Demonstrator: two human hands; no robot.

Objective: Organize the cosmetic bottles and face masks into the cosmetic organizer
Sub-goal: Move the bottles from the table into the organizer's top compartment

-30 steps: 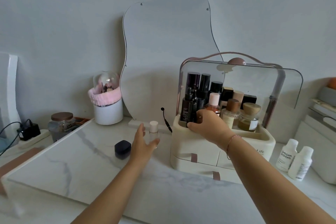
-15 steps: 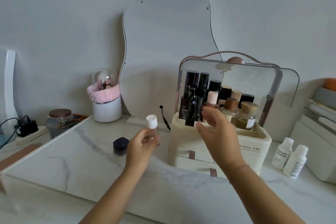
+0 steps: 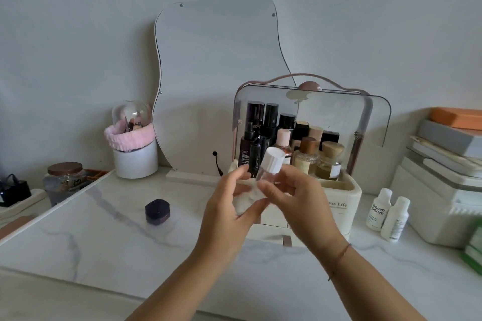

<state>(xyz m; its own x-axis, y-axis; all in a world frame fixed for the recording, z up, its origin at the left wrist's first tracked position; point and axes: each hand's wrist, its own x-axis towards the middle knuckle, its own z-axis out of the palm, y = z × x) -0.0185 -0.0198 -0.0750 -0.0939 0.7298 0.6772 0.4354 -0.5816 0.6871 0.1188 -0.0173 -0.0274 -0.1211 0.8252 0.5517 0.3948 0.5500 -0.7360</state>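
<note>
Holding a small clear plastic bottle w/ a white ribbed cap (image 3: 264,177) is what I see both hands doing on my feed, up off the white marble-look tabletop (image 3: 104,242). Left hand (image 3: 227,216): fingers curled round the bottle's lower body from the left. Right hand (image 3: 302,206): fingertips (image 3: 268,191) pinching the clear body just under the cap, from the right. So the bottle sits between the two hands, above the left palm, touching both. There's blur there, so I can't tell the exact finger contacts. Long axis is tilted, not upright: cap end points up and to the right, base down and left toward the left palm.

Rel. to the hands: cream plastic cosmetic organizer w/ a raised clear lid (image 3: 349,198) stands just behind them, partly hidden by the right hand. Its top tray is packed w/ upright dark and amber bottles (image 3: 307,156). Small dark squat jar (image 3: 157,211) sits well to the left of the left hand on the tabletop. Two white squeeze bottles (image 3: 378,210) stand upright side by side, right of the right hand, beside the organizer.
</note>
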